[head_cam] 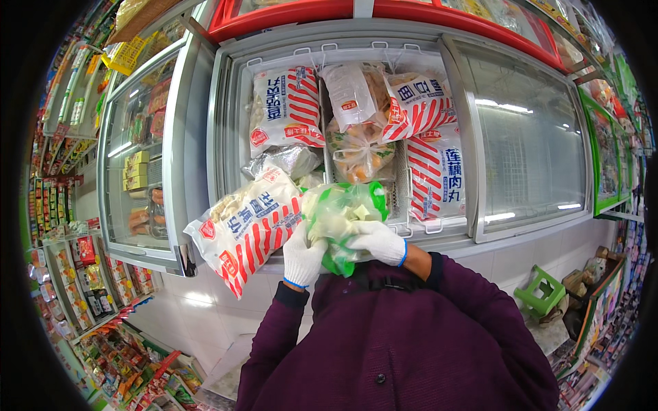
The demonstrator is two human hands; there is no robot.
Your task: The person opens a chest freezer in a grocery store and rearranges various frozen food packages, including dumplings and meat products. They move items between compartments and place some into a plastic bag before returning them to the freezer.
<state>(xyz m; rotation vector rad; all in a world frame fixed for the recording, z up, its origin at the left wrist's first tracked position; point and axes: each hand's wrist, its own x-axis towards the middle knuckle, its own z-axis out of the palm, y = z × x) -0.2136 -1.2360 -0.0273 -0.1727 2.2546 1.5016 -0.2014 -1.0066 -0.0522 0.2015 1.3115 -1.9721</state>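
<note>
Both hands wear white knit gloves with blue cuffs. My left hand (304, 258) and my right hand (379, 241) grip a clear-and-green plastic bag (342, 213) from its two sides, near my waist. Pale chunks of food show through its film. To the left, a large red-striped white food bag (247, 221) rests tilted over the front edge of the chest freezer (452, 247), close to my left hand. Inside the freezer, a clear bag of round orange pieces (362, 154) lies just beyond the bag I hold.
More striped food bags, one at the left (285, 108) and another at the right (436, 174), lie in wire baskets. A sliding glass lid (524, 138) covers the freezer's right part. A glass-door fridge (141, 154) stands left; a green stool (541, 292) is behind at right.
</note>
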